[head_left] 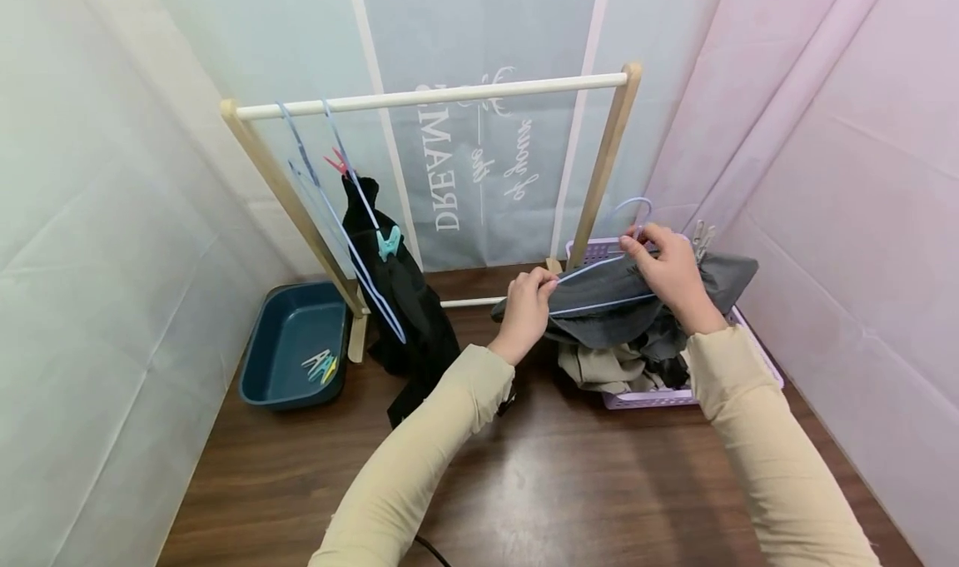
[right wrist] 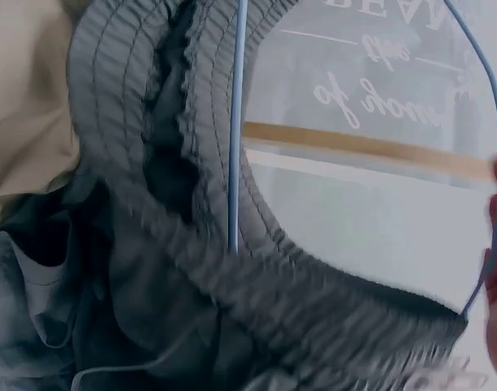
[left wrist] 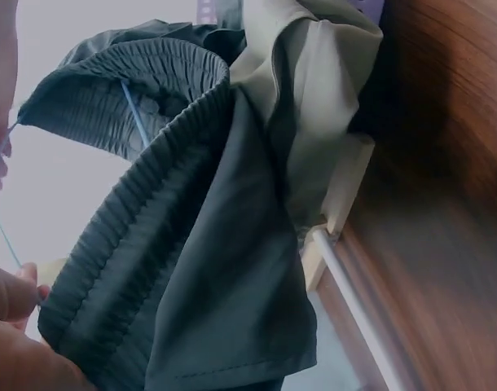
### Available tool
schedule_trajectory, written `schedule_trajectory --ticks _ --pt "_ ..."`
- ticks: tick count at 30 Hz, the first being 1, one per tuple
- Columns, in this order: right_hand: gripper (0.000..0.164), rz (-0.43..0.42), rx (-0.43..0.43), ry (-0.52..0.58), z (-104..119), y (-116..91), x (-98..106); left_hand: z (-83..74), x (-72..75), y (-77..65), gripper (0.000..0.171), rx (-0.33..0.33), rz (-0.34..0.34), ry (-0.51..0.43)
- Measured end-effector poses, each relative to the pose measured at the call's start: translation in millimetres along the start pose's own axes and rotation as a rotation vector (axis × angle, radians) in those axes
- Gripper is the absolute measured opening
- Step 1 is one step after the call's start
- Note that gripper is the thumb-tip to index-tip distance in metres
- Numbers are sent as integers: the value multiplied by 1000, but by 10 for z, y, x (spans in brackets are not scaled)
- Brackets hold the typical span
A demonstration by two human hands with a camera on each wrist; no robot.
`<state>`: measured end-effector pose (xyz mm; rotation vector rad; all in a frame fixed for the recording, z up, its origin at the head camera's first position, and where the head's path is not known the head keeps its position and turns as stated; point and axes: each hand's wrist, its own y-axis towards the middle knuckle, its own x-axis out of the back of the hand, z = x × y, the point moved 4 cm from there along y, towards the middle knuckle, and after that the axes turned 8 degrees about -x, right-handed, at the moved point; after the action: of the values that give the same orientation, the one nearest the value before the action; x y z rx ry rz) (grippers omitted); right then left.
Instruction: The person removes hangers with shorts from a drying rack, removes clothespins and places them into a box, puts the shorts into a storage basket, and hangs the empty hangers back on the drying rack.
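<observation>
Grey elastic-waist pants (head_left: 607, 300) are spread over a thin blue hanger (head_left: 595, 267), whose bottom bar crosses the gathered waistband (left wrist: 142, 204). My left hand (head_left: 526, 305) pinches the hanger's left end, fingertips right at the waistband's edge. With thumb and fingers, my right hand (head_left: 667, 269) grips the hanger near its hook (head_left: 638, 201). Clear clothespins (head_left: 703, 238) show at the right end of the waistband, partly behind that hand. Below the pants, a lilac basket (head_left: 652, 399) holds a beige garment (head_left: 599, 369) and darker clothes.
A wooden rack with a white rail (head_left: 434, 96) stands ahead. From it hang blue hangers (head_left: 370, 280) and a black garment (head_left: 408, 284) with a red clothespin (head_left: 339, 161) and a teal one (head_left: 389, 243). At left, a dark blue basin (head_left: 288, 396) holds several clothespins (head_left: 322, 367).
</observation>
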<state>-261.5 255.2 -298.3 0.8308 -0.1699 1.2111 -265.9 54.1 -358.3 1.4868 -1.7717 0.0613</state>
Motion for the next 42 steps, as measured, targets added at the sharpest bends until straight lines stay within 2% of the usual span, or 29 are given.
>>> schedule_trajectory --ticks 3,6,8,10,12,15,16,18,20,24,28,30,32,33,36,39,42 --pt "19 -179 32 165 -61 -6 169 34 19 10 19 -10 -27 19" --pt "15 -368 -27 351 -206 -20 398 83 51 29 19 14 -44 23" --pt "18 -440 -104 393 -333 -36 533 117 75 41 18 36 -54 23" --pt "21 -415 -200 326 -457 -60 625 146 96 55 19 46 -59 23" --pt "25 -295 -255 163 -560 -87 665 171 110 67 19 52 -56 15" --pt "34 -67 -246 -66 -662 -132 634 203 131 92 20 60 -35 6" --pt "35 -9 -227 -102 -683 -145 608 211 139 98 20 62 -28 2" --pt "34 52 -179 -132 -708 -164 557 226 158 119 20 57 -27 2" --pt "29 50 -153 -117 -724 -176 513 245 171 138 19 56 -31 -7" --pt "18 -16 -134 -42 -739 -198 465 284 170 160 18 74 -44 -23" --pt "16 -81 -178 -7 -749 -215 455 280 143 173 21 117 -51 -19" --pt "19 -102 -215 5 -755 -215 459 237 145 182 22 118 -84 -12" --pt "23 -117 -258 19 -771 -208 472 165 159 206 22 79 -148 11" --pt "25 -125 -280 27 -780 -202 479 115 170 222 22 39 -184 35" --pt "29 -143 -333 31 -797 -181 499 -76 184 276 19 -148 -256 159" --pt "28 -154 -351 14 -771 -168 498 -287 147 317 17 -347 -229 284" --pt "23 -160 -338 -11 -703 -164 473 -460 84 359 18 -468 -141 326"
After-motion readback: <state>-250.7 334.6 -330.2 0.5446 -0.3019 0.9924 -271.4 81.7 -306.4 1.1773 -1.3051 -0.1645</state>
